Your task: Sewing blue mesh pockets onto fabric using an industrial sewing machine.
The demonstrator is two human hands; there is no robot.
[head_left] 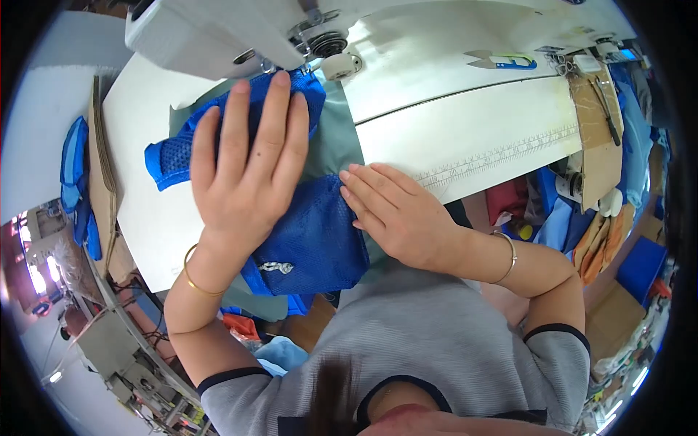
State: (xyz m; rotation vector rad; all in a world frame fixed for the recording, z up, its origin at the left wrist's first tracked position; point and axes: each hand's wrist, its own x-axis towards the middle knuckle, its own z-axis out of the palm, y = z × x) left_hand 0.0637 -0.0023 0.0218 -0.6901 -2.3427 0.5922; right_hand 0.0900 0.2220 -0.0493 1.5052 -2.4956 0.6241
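Observation:
Under the head of a white sewing machine (211,40) lies blue mesh fabric (320,236), gathered and hanging over the table's near edge. My left hand (251,156) rests flat on it, fingers spread, fingertips close below the presser foot area. My right hand (400,211) lies with fingers stretched out along the mesh's right edge; its thumb is mostly hidden. A short white patterned cord (276,267) shows on the lower part of the mesh. Beneath the mesh is a grey-green cloth (338,131). The needle itself I cannot make out.
The white sewing table (465,109) carries a printed ruler strip (502,152) at right. Blue-handled thread snips (502,60) lie behind it, with tweezers (607,112) farther right. Blue strips (75,174) hang at the left. Coloured fabric pieces (556,221) lie below the table's right end.

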